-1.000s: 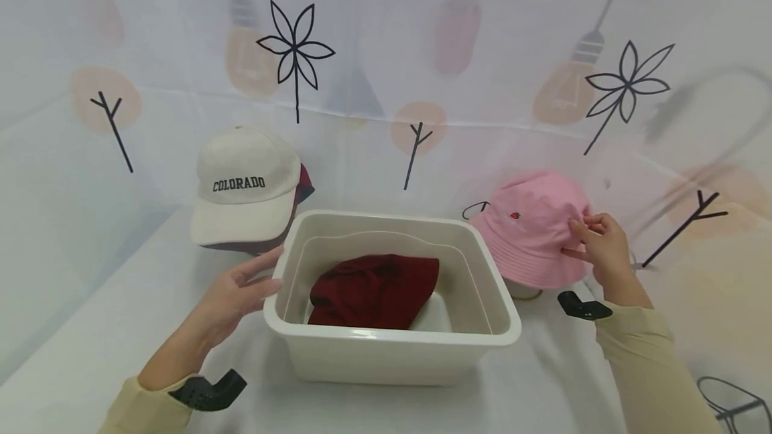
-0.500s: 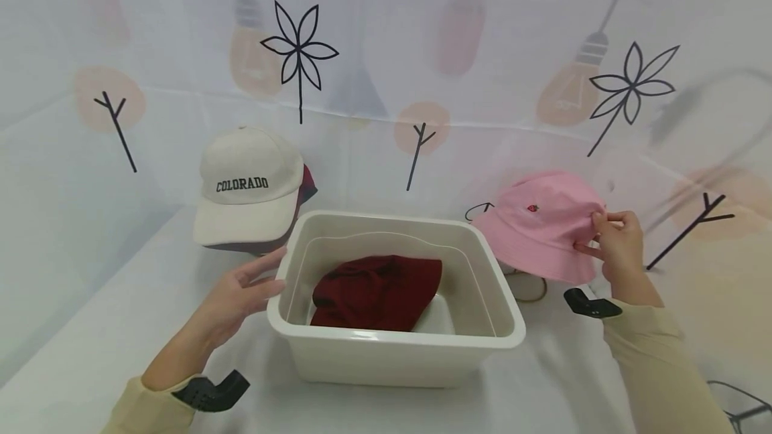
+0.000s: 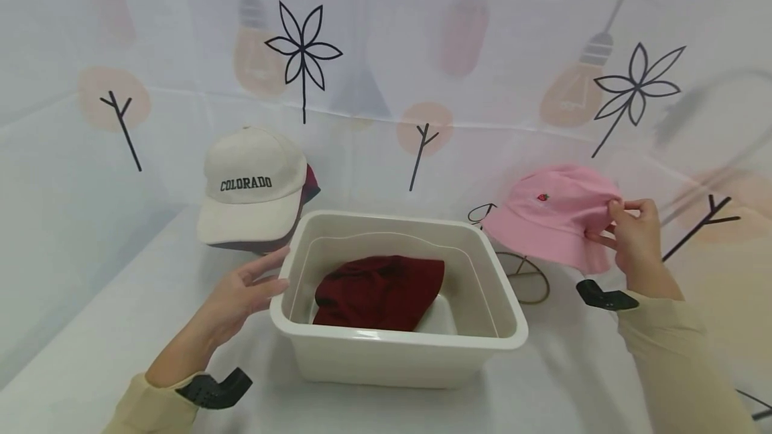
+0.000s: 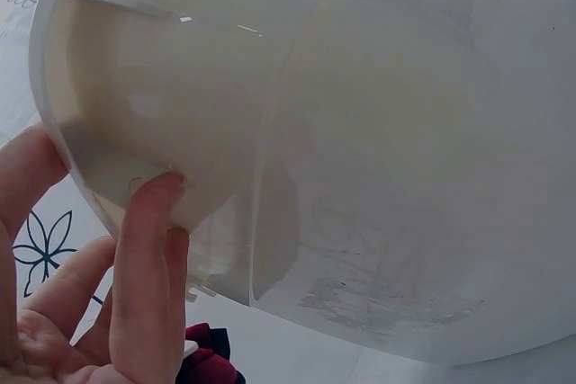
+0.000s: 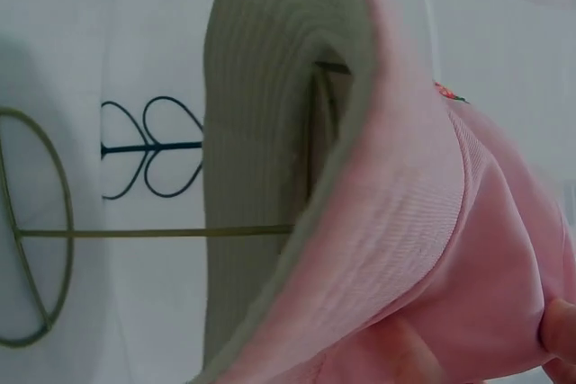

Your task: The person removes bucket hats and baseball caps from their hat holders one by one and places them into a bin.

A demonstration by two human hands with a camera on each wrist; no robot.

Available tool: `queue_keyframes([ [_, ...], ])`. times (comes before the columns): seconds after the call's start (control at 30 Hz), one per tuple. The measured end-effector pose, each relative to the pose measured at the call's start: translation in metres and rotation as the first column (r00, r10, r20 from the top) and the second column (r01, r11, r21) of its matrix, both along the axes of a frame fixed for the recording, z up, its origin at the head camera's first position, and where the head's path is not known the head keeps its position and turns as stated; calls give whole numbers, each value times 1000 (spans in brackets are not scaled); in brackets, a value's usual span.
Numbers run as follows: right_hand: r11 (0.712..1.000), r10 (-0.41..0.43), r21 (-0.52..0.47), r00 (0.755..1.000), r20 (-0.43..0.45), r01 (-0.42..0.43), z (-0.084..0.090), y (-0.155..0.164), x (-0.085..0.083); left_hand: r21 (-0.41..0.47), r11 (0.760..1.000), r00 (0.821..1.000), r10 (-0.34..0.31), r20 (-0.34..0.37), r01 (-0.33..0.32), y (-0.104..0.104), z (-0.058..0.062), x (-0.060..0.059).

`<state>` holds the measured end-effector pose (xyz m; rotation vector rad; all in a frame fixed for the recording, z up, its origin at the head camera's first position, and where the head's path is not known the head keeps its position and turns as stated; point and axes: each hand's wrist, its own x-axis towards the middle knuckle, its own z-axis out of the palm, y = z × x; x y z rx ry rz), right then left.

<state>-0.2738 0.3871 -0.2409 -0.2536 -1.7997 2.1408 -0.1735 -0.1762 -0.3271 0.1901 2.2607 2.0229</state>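
A pink bucket hat (image 3: 551, 213) with a small strawberry patch is tilted to the right of the bin. My right hand (image 3: 639, 240) pinches its crown at the right side; in the right wrist view the hat's brim (image 5: 360, 222) fills the middle and only fingertips show. Under the hat is a thin gold wire stand (image 3: 531, 301), partly inside it. My left hand (image 3: 235, 300) touches the left rim of a cream plastic bin (image 3: 398, 360), fingers mostly straight; the left wrist view has fingertips (image 4: 162, 188) against its outer wall. A dark red cloth hat (image 3: 380, 293) lies in the bin.
A cream cap (image 3: 253, 169) lettered COLORADO stands at the back left, with a dark red and navy cap (image 3: 311, 183) behind it. A printed white curtain (image 3: 374, 52) hangs behind the white table (image 3: 151, 286).
My right hand has moved right and a little up with the pink hat, which tilts more and bares more of the wire stand. My left hand keeps its place on the bin.
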Motion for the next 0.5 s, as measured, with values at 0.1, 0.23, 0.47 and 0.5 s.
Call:
queue_keyframes([
  [0.1, 1000, 14, 22, 1000, 7, -15, 6, 0, -2, -3, 1000, 1000, 2, -2, -2, 0, 0, 0],
  [0.23, 998, 31, 58, 999, 19, -32, 14, -1, -4, 2, 1000, 1000, -3, -9, 3, -1, -2, -1],
  [0.47, 995, 37, 95, 999, 17, -39, 27, -5, -7, -2, 1000, 1000, -8, -15, 8, -2, -4, -2],
  [0.5, 996, 43, 81, 999, 5, -43, 28, -5, -8, -2, 1000, 1000, -6, -13, 6, -2, -5, -2],
])
